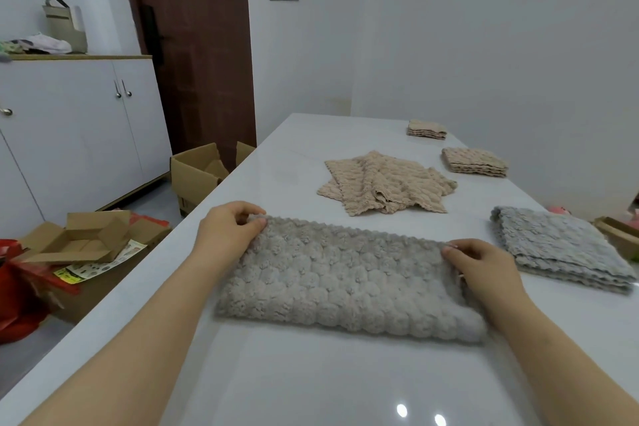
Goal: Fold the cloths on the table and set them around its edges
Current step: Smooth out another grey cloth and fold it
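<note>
Status off my feed: mid-task, roughly half done by my estimate.

**Done, as it looks:** three folded items along the right side of the table point(311, 384).
- grey folded cloth point(560, 249) near the right edge
- beige folded stack point(475, 162) further up that side
- far beige stack point(427, 130) beyond it, towards the far end

Each shows several layers. I can't tell how many cloths are in each.

**In hand:** the grey cloth point(345, 284) lies flat across the near middle of the table, long side running left to right. It looks doubled over once, since a layered opening shows at its right end.
- The left hand point(231, 228) pinches the far-left corner, thumb and fingers curled on the scalloped edge.
- The right hand point(484, 264) pinches the far-right corner the same way.
- The hands are well apart, one at each end of the far edge.

**Left to do:**
- This cloth needs at least one more fold, I judge, then placing at an edge.
- The beige heap point(383, 183) mid-table, just beyond the grey cloth, is loose and unfolded. It looks like two or more overlapping cloths, but I can't count them.
- All the placements I see are on the right side, so the other edges are probably due next.
</note>
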`<state>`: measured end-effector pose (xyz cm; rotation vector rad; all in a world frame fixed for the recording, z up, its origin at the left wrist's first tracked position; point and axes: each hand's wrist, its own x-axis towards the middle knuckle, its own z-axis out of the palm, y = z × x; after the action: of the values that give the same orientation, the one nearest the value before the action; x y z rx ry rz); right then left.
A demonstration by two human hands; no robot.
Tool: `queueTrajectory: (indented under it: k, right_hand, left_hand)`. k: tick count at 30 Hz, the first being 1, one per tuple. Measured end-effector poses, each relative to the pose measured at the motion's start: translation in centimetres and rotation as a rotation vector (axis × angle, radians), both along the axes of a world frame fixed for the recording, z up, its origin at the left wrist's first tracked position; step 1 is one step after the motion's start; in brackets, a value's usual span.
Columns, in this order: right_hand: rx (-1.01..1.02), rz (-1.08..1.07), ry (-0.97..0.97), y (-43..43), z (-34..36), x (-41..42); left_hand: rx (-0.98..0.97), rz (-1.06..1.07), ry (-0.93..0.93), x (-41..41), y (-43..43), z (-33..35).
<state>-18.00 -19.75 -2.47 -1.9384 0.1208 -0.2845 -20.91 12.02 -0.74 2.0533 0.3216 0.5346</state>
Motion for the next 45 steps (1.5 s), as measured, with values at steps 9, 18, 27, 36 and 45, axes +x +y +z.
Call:
queueTrajectory:
  k: [9, 18, 27, 36, 45]
  right_hand:
    - [-0.348, -0.026, 0.007, 0.7, -0.7, 1.2]
    - [-0.733, -0.052, 0.054, 1.1, -0.8, 1.4]
    - [-0.775, -0.056, 0.124, 1.3, -0.4, 0.9]
    - [0.134, 0.104, -0.146, 1.4, 0.1, 0.7]
    - [0.771, 0.512, -0.003, 0.5, 2.2, 1.3]
  left_hand:
    - [0.246, 0.012, 0.131, 1.3, 0.5, -2.7]
    - [0.48, -0.057, 0.209, 1.9, -0.2, -3.3]
    - [0.314, -0.048, 0.129, 1.1, -0.4, -2.9]
    - [-0.172, 0.021, -0.128, 0.0, 0.2, -1.2]
    - [-0.399, 0.035, -0.377, -1.9, 0.8, 1.8]
